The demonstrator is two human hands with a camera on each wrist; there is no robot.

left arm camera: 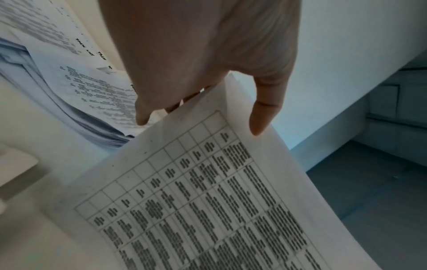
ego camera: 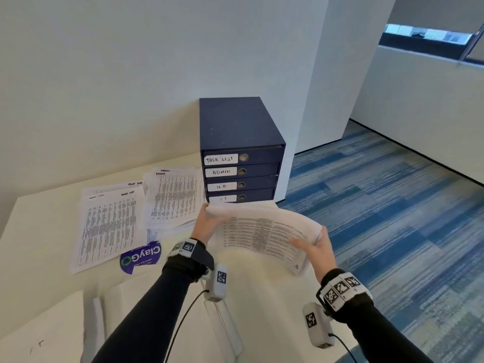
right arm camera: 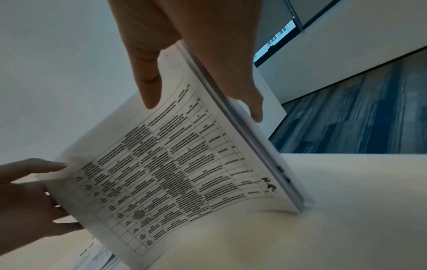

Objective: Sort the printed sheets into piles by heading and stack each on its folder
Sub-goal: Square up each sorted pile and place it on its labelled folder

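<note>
Both hands hold one bowed stack of printed table sheets point(ego camera: 262, 231) just above the cream table point(ego camera: 39, 231), in front of the blue drawer box. My left hand point(ego camera: 208, 214) grips its far left edge, thumb on top point(left arm camera: 261, 118) and fingers underneath. My right hand point(ego camera: 307, 243) pinches the near right edge, thumb on the printed face point(right arm camera: 148, 87) and fingers behind point(right arm camera: 251, 106). A handwritten heading point(right arm camera: 268, 184) that reads like "HR" sits at the top sheet's corner. A "Task List" pile point(ego camera: 110, 226) and an "Admin" pile point(ego camera: 172, 197) lie at the left.
The blue drawer box point(ego camera: 241, 153) carries labels TASK LIST, ADMIN, H R and I T. A purple ClayGo sticker point(ego camera: 141, 256) lies by the piles. White folders point(ego camera: 42, 328) and a clear sleeve point(ego camera: 225, 323) lie at the near edge. Blue carpet point(ego camera: 392, 231) lies beyond the table's right side.
</note>
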